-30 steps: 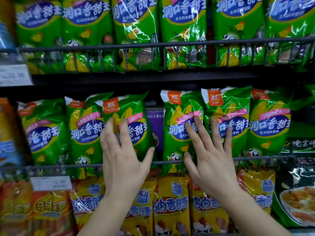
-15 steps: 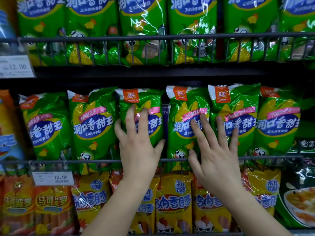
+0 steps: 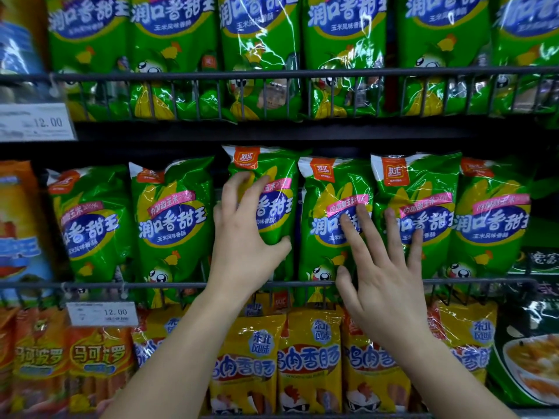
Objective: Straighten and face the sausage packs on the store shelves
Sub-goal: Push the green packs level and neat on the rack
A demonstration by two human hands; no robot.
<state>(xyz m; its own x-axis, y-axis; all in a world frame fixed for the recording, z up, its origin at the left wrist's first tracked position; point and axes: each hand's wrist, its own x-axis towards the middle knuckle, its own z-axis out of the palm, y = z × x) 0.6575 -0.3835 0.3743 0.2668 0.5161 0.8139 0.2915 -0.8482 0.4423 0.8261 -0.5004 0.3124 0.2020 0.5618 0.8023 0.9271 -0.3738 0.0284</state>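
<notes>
Your left hand (image 3: pixel 242 237) now curls around the third green sausage pack (image 3: pixel 272 176), thumb hooked at its right edge. The pack sits higher than before, upright, label outward. Your right hand (image 3: pixel 384 282) lies with fingers straight and spread across the fourth pack (image 3: pixel 326 237) and fifth pack (image 3: pixel 423 182). Six green packs stand behind the middle wire rail (image 3: pixel 151 285).
</notes>
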